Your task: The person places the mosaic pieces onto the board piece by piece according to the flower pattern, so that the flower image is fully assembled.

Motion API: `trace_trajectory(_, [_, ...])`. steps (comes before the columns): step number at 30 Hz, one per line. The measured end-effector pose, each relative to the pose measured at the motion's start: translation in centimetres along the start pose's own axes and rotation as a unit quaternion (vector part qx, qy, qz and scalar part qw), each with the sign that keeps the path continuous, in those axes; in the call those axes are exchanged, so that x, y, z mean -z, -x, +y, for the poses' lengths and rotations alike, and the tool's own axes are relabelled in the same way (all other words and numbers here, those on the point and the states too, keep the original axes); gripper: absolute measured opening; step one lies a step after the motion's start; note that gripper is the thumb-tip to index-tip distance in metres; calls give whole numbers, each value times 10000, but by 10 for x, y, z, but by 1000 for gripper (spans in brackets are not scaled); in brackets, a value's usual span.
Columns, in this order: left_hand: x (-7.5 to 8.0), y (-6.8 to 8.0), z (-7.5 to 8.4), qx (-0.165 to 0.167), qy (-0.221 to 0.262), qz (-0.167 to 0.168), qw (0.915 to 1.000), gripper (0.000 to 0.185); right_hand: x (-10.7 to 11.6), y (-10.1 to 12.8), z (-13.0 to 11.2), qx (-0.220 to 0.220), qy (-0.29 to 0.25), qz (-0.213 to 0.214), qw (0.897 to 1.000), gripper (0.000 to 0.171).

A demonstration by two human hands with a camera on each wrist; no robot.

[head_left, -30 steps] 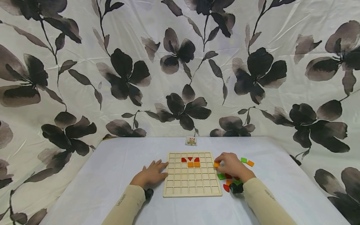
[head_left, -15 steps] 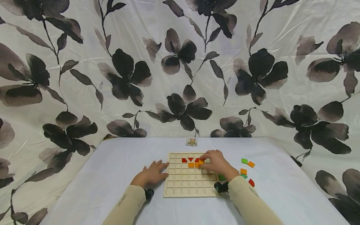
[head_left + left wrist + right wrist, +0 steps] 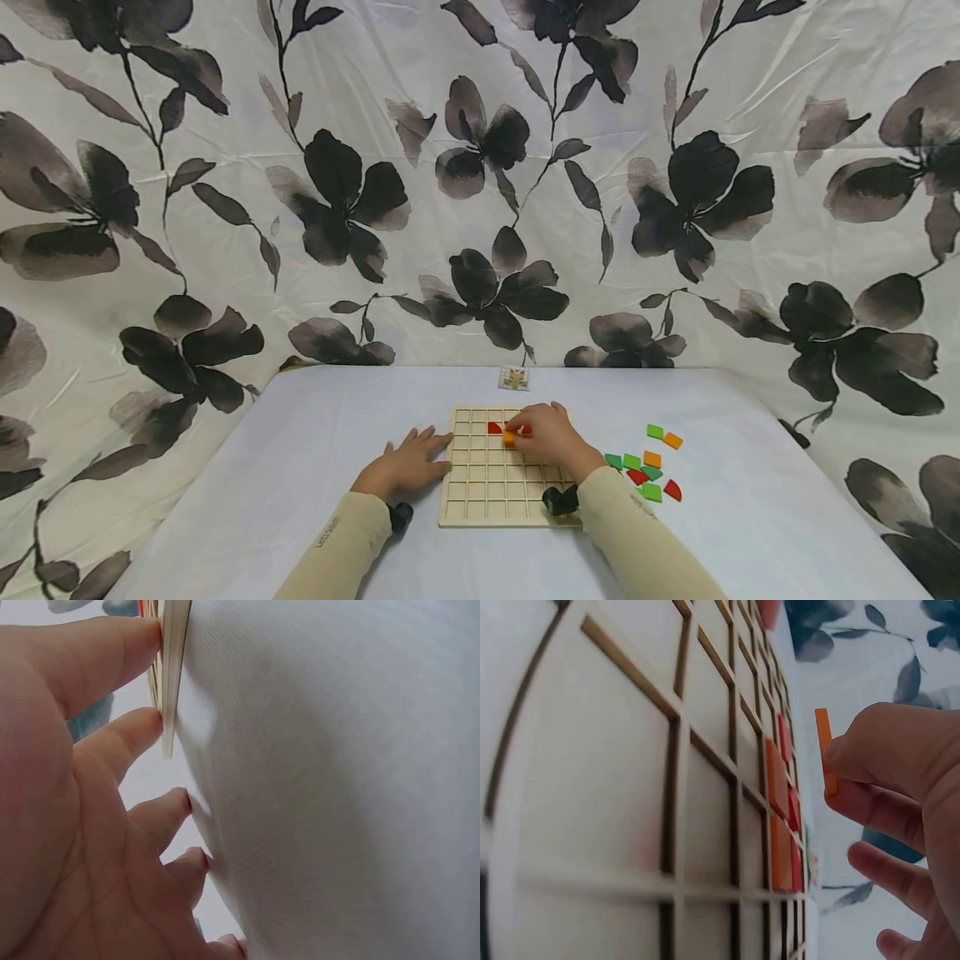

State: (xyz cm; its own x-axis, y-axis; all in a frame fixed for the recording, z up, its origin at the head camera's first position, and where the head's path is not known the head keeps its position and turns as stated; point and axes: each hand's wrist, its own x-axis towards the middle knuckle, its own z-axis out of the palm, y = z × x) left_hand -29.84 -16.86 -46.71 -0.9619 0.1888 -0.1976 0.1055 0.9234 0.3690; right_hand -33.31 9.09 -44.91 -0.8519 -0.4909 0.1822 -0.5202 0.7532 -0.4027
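Note:
A wooden grid board [image 3: 480,492] lies on the white table, with red and orange pieces set in its upper cells. In the right wrist view two orange tiles [image 3: 777,780] sit in neighbouring cells, red pieces [image 3: 793,806] just beyond them. My right hand [image 3: 550,437] is over the board's upper part and pinches an orange square tile [image 3: 825,750] between thumb and finger, held off the grid. At the board's left edge, my left hand [image 3: 405,465] is spread out, its thumb and index fingertips touching the rim [image 3: 171,682].
Right of the board lie several loose tiles: green squares [image 3: 652,492], orange squares [image 3: 672,441], and red quarter-circles [image 3: 672,490]. A small pattern card [image 3: 514,378] rests behind the board. A floral cloth [image 3: 480,183] hangs behind the table.
My right hand has carried the orange tile leftward from the board's right side to over its upper cells. The loose tiles have come into view. The left hand stays at the edge.

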Motion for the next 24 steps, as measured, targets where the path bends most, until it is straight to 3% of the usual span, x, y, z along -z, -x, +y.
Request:
trace_trajectory(8, [2,0,0,-27,-19,-46,10000,59,-7,-6,-13,67,313,-195,9993,18])
trace_trajectory(15, [2,1,1,-44,12,-54,10000,58,-13,-10,-18,252,876,-106,9958,12])
trace_trajectory(24, [4,2,1,-61,26,-55,10000,58,-19,-12,-21,205,981,-38,9950,9])
